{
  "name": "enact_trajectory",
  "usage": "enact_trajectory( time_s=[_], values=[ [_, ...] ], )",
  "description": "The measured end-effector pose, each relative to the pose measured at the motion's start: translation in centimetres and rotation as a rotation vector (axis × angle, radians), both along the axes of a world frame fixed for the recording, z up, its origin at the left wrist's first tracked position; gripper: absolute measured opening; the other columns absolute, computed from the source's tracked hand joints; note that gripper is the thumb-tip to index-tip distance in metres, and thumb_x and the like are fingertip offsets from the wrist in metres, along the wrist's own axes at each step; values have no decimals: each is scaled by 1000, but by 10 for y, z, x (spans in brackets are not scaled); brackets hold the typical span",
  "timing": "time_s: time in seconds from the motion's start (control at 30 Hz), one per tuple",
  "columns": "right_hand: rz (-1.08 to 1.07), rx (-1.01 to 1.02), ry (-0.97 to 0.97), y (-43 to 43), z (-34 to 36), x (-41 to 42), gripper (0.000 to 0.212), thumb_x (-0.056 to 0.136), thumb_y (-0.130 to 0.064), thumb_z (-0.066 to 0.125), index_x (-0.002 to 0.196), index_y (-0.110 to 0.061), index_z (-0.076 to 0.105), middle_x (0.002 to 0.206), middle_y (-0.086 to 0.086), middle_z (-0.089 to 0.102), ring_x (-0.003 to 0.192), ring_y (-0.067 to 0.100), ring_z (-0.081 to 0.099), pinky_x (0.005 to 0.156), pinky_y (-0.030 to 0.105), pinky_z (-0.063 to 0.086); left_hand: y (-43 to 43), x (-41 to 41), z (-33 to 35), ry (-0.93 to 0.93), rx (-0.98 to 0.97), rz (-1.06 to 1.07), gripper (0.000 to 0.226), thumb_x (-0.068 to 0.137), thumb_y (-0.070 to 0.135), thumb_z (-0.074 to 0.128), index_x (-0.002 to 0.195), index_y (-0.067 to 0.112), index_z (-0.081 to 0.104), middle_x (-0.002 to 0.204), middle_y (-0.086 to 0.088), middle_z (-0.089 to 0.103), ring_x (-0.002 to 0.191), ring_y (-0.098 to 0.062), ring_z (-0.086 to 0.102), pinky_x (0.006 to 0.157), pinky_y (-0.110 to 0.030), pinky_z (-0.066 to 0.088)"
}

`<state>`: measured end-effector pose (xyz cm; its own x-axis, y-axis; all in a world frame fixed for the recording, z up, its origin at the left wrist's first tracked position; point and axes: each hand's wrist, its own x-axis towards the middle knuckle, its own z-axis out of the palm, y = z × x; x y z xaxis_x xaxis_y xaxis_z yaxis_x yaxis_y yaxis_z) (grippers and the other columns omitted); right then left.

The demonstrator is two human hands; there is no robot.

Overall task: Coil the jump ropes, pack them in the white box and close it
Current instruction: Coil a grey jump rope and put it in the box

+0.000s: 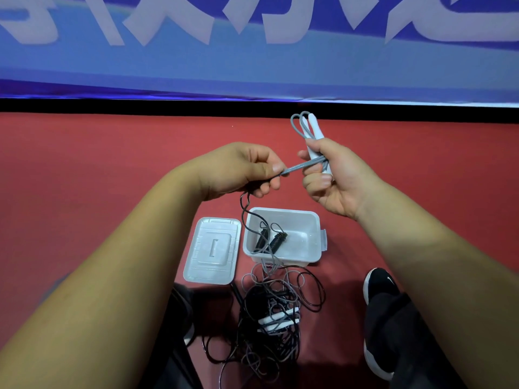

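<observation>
Blue banner [252,51] beyond the fingers, red floor [84,153] beneath. Tangle of jump ropes [269,318], black and grey, on the floor well below the fingers, nearest the body. White box [314,220] open directly below both hands, two black coiled handles [276,241] inside. Lid [212,251] flat just left of it. Right hand [334,175]: fingers curled round white handles [314,124] and the looped grey rope [302,165]. Left hand [241,169]: fingers pinch that rope taut, just beside the right fingers. A dark cord [243,211] hangs from the left fingers into the box.
</observation>
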<state>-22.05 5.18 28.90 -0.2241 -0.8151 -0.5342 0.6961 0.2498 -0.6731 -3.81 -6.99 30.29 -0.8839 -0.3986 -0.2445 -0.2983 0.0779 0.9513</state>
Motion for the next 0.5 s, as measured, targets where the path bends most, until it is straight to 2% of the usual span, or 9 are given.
enact_trajectory(
  time_s=[0.13,0.2,0.27,0.4,0.5],
  values=[
    [41,0,-27,2,1,2,44,100,-38,70,123,-2,61,62,-6,39,44,2,31,40,13,37,-7,5,-5,-55,-167,-24,11,105,10,61,110,4,68,89,-6,73,73,-15,63,72,-27,55],
    [88,-1,-39,3,2,1,52,100,-40,70,132,0,59,63,-7,39,45,1,32,40,12,37,-10,5,-7,-89,-266,-45,10,104,8,61,111,5,68,88,-3,74,74,-14,64,73,-26,55],
    [162,-8,-45,4,3,2,55,98,-42,70,133,-2,56,64,-7,40,43,1,30,35,13,30,-10,5,-10,-128,-346,-65,10,104,6,59,111,6,67,88,-3,74,72,-11,65,72,-22,54],
    [280,-46,-29,6,3,6,52,89,-44,73,121,-8,53,69,-6,46,41,3,27,37,14,18,-9,3,-16,-199,-448,-103,13,107,10,56,111,6,68,92,-6,76,73,-7,68,70,-18,52],
    [344,-78,-10,9,4,8,32,93,-39,70,101,-14,51,72,-4,51,41,3,29,40,15,16,-8,2,-19,-248,-478,-151,22,109,17,52,114,12,74,96,-5,77,79,-6,68,79,-23,54]
  ],
)
